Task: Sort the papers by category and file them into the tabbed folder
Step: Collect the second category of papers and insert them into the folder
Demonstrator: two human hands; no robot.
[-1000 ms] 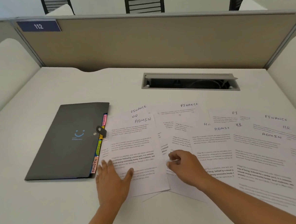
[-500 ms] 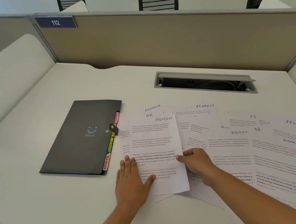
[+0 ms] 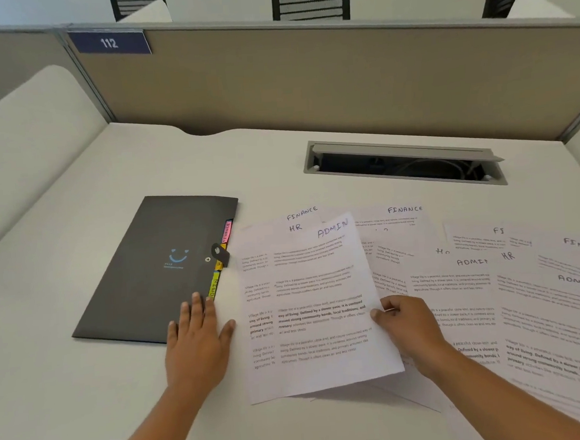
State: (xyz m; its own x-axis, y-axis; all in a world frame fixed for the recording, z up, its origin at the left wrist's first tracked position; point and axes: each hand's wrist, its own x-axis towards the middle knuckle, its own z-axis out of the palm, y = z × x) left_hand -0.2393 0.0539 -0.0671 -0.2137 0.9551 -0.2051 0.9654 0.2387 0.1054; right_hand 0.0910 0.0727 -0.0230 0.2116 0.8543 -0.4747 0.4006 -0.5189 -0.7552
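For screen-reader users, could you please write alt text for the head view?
A person's right hand pinches the right edge of a sheet headed ADMIN, while the left hand lies flat over the near corner of a closed dark tabbed folder. More sheets marked FINANCE, HR and ADMIN fan across the white desk.

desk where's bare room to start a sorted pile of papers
Bare desk lies behind the folder and spread papers, up to the partition, left of the cable slot. Another bare patch lies at the near edge, left of the left hand. The right half is crowded with overlapping sheets, one pinched by the right hand.
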